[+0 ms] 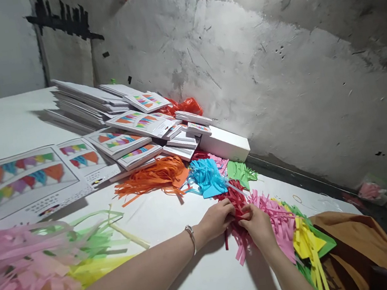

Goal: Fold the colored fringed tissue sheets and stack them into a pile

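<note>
Fingers bent inward, my left hand point(218, 219) grips the left side of a red fringed paper piece point(235, 195). My right hand point(258, 226) pinches the same red piece from the right, fingertips close to the left hand's. Red and pink strips hang below both hands. Touching the right side is a pink fringed piece point(275, 222), followed by a yellow one point(305, 239) and a green one point(325, 240). Beyond my hands lie a blue fringed piece point(205, 177), a light green one point(241, 173) and an orange one point(158, 175).
Printed cards point(140, 121) are piled at the back left, beside a white box point(227, 141) and a red plastic bag point(188, 106). Loose pink strips point(21, 279) fill the near left of the white table point(184, 280). Brown cloth point(354, 237) sits right, a grey wall point(258, 68) behind.
</note>
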{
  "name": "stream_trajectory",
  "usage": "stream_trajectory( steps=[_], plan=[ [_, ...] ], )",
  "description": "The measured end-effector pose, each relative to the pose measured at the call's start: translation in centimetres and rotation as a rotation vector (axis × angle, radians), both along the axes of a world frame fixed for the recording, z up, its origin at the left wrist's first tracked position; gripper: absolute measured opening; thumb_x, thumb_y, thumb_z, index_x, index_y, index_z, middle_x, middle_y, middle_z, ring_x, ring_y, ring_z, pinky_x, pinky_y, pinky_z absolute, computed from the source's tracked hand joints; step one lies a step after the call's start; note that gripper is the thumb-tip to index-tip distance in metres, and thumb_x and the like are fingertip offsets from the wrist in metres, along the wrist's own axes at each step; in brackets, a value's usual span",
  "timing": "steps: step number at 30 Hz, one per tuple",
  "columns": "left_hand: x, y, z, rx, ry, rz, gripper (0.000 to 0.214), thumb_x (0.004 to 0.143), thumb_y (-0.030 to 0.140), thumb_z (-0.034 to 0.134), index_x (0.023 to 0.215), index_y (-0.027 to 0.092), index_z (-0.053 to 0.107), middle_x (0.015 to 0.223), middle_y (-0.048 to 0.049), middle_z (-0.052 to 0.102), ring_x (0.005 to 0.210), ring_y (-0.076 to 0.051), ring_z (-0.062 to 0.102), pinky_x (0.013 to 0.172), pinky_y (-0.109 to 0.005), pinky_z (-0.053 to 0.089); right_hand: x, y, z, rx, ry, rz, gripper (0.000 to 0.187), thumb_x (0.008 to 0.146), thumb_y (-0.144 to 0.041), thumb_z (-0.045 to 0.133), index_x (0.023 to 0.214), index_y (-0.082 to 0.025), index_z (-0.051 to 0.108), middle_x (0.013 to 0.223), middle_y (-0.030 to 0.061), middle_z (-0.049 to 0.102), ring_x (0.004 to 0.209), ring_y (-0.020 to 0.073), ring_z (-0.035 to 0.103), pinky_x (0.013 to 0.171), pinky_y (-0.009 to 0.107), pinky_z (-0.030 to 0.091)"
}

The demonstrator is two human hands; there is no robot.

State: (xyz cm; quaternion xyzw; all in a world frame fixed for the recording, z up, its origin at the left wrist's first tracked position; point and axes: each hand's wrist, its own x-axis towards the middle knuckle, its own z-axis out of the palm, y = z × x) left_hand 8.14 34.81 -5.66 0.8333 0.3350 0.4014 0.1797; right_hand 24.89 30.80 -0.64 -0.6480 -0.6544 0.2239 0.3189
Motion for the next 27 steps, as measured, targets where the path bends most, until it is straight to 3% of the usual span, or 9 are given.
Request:
stream_trajectory(
  steps=[9,14,19,23,27],
  plan=[
    [0.1,-0.1,0.1,0.034,-0.012,0.009,0.009,0.088,0.009,0.061,0.09,0.018,0.063,0.095,-0.0041,0.061,0.085,-0.019,0.059,0.075,-0.029,0.049,0.9,0.8,-1.8,-0.028,0.277,-0.038,0.017,0.094,-0.031,0.068,0.094,-0.014,0.065,0.081,-0.0025,0.067,0.068,0.0113,0.065,0.067,0.028,0.056],
    [0.2,-0.4,0.3,0.072,-0.012,0.005,0.009,0.091,0.009,0.058,0.094,0.016,0.063,0.102,-0.0041,0.06,0.089,-0.018,0.059,0.077,-0.031,0.051,0.8,1.0,-3.0,-0.022,0.513,-0.079,0.016,0.095,-0.03,0.067,0.098,-0.014,0.064,0.081,-0.0032,0.064,0.066,0.0099,0.063,0.064,0.026,0.056],
    [0.5,-0.4,0.1,0.092,-0.005,-0.004,0.009,0.092,0.011,0.058,0.089,0.016,0.064,0.096,-0.0036,0.061,0.085,-0.017,0.058,0.074,-0.03,0.05,0.6,1.0,-4.1,0.0,0.688,-0.11,0.017,0.096,-0.031,0.066,0.1,-0.015,0.063,0.083,-0.0027,0.064,0.067,0.0104,0.063,0.065,0.027,0.056],
    [0.5,-0.3,0.0,0.092,0.003,0.006,0.015,0.089,0.007,0.054,0.085,0.018,0.063,0.094,-0.0056,0.062,0.084,-0.018,0.057,0.074,-0.03,0.048,0.9,1.2,-4.9,0.032,0.743,-0.139,0.018,0.096,-0.031,0.066,0.1,-0.014,0.064,0.089,-0.0005,0.066,0.076,0.0127,0.066,0.071,0.03,0.058],
    [0.3,-0.3,0.2,0.079,0.015,0.01,0.013,0.085,0.008,0.055,0.086,0.018,0.063,0.095,-0.0066,0.062,0.087,-0.02,0.058,0.076,-0.031,0.048,1.4,1.1,-5.3,0.156,0.718,-0.221,0.018,0.095,-0.032,0.067,0.099,-0.015,0.064,0.091,-0.0001,0.066,0.078,0.0134,0.065,0.073,0.032,0.056]
  ],
)
